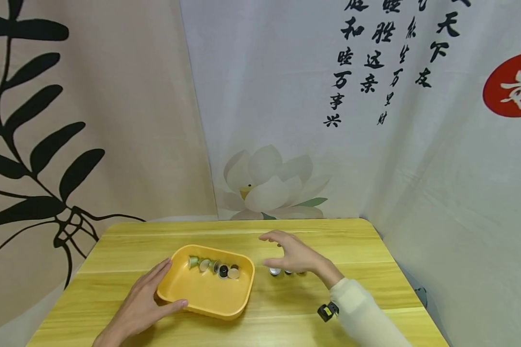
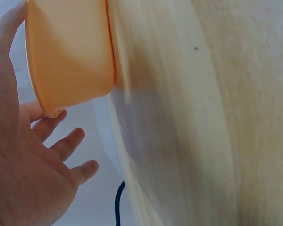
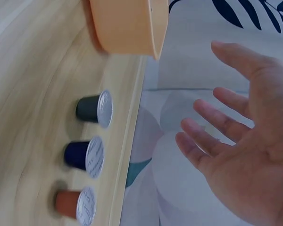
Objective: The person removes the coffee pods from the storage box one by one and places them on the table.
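Observation:
A yellow tray [image 1: 208, 295] rests on the table with several small capsules [image 1: 223, 271] lying along its far side. My left hand [image 1: 141, 303] holds the tray's left side, thumb at the near rim and fingers along the left edge; in the left wrist view the hand [image 2: 33, 141] touches the rim of the tray [image 2: 73, 52]. My right hand [image 1: 293, 253] hovers right of the tray, fingers apart and holding nothing. Beneath it, the right wrist view shows a dark green capsule [image 3: 88, 108], a dark blue capsule [image 3: 76, 155] and an orange-brown capsule [image 3: 68, 203] in a row on the table.
The wooden table [image 1: 330, 236] ends at a hanging cloth [image 1: 278, 120] with black writing and a pale flower. A second cloth [image 1: 126, 120] with dark leaves hangs at the left. A small black device [image 1: 327, 311] is at the right wrist.

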The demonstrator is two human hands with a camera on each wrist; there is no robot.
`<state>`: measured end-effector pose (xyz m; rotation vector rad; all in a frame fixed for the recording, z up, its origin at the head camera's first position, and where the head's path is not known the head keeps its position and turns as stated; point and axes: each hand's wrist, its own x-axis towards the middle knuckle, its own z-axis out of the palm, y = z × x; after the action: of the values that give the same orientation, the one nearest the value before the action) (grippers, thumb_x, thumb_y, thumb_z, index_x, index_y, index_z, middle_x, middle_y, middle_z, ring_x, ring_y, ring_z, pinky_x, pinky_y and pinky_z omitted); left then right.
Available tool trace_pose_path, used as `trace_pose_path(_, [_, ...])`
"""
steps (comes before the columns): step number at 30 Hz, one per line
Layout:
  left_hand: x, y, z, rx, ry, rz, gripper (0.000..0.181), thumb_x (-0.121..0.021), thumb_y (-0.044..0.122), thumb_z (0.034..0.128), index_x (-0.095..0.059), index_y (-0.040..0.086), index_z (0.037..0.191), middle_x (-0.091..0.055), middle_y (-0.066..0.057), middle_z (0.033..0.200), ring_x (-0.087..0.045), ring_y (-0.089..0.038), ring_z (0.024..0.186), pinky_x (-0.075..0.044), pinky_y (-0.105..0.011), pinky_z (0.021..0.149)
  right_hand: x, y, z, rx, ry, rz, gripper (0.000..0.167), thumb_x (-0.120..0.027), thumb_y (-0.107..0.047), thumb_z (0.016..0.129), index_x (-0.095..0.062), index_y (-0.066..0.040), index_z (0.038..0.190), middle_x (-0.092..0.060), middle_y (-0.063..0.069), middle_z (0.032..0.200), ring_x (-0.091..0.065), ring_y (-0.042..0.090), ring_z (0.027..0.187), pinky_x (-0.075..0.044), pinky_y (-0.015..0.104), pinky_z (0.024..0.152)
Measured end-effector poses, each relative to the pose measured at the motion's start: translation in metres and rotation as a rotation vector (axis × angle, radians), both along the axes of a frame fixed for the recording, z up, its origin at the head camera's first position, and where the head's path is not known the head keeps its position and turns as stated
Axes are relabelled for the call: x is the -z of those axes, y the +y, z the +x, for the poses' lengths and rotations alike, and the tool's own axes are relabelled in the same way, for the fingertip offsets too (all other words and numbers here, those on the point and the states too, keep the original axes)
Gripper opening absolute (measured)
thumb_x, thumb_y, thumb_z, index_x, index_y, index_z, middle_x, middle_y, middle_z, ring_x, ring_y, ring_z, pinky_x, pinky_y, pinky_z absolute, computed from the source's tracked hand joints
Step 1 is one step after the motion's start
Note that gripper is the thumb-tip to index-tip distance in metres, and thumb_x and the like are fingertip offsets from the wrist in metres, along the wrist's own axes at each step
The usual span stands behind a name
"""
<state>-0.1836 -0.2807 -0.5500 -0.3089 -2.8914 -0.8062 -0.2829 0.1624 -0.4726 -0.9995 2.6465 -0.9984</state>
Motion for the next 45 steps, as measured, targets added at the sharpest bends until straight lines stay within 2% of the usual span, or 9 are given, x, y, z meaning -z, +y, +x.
trace_pose_path(7, [-0.003,0.0,-0.001,0.003,-0.002,-0.006,0.12,-0.087,0.074,0.0883,-0.04,0.005,0.175,-0.039,-0.022,0.182,-0.045,-0.059,0.158,-0.04,-0.088,0.118,-0.004,-0.024,-0.002,-0.057,0.046,0.051,0.067,-0.082,-0.04,0.104,-0.059,-0.019,0.163,-0.063,0.003,0.166,-0.062,0.028,0.151,-0.054,0.055,0.126])
trace_pose_path(18, [-0.006,-0.002,-0.001,-0.002,-0.009,-0.007,0.121,-0.086,0.075,0.0884,-0.039,0.005,0.175,-0.038,-0.023,0.182,-0.044,-0.06,0.159,-0.039,-0.088,0.119,-0.015,-0.061,-0.002,-0.119,0.056,0.128,0.065,-0.079,-0.039,0.106,-0.059,-0.015,0.163,-0.059,0.005,0.17,-0.052,0.029,0.163,-0.043,0.052,0.137])
trace_pose_path(22, [-0.006,-0.002,0.0,0.0,-0.008,-0.008,0.121,-0.086,0.074,0.0891,-0.039,0.004,0.175,-0.038,-0.023,0.182,-0.044,-0.061,0.158,-0.039,-0.089,0.118,-0.012,-0.072,0.0,-0.135,0.051,0.143,0.064,-0.079,-0.039,0.107,-0.059,-0.015,0.164,-0.059,0.003,0.17,-0.052,0.026,0.163,-0.044,0.049,0.137])
trace_pose_path(27, [-0.004,-0.001,0.001,-0.001,-0.004,-0.005,0.12,-0.087,0.073,0.0888,-0.039,0.004,0.175,-0.038,-0.023,0.182,-0.046,-0.061,0.157,-0.04,-0.089,0.117,-0.008,-0.081,0.002,-0.17,0.032,0.136,0.064,-0.078,-0.042,0.108,-0.059,-0.015,0.163,-0.062,0.002,0.167,-0.058,0.024,0.156,-0.05,0.044,0.132])
trace_pose_path(32, [-0.002,0.002,0.001,-0.002,-0.009,0.001,0.12,-0.086,0.074,0.0887,-0.039,0.005,0.175,-0.038,-0.022,0.183,-0.046,-0.06,0.158,-0.041,-0.088,0.118,0.0,-0.087,0.003,-0.16,0.009,0.161,0.06,-0.077,-0.039,0.109,-0.06,-0.017,0.161,-0.064,0.001,0.163,-0.062,0.024,0.15,-0.054,0.041,0.127])
trace_pose_path(40, [-0.002,0.002,0.001,-0.008,-0.018,0.001,0.121,-0.086,0.075,0.0883,-0.039,0.006,0.176,-0.038,-0.02,0.183,-0.046,-0.06,0.158,-0.041,-0.088,0.118,0.008,-0.098,0.004,-0.187,0.056,0.232,0.053,-0.073,-0.03,0.111,-0.063,-0.011,0.159,-0.065,0.004,0.163,-0.062,0.023,0.152,-0.054,0.038,0.128])
trace_pose_path(45, [-0.003,0.001,0.001,-0.008,-0.025,0.004,0.121,-0.085,0.076,0.0886,-0.038,0.006,0.176,-0.037,-0.02,0.184,-0.046,-0.06,0.158,-0.042,-0.088,0.117,0.011,-0.103,0.005,-0.186,0.068,0.283,0.055,-0.077,-0.029,0.109,-0.064,-0.011,0.158,-0.065,0.003,0.163,-0.062,0.023,0.153,-0.054,0.037,0.128])
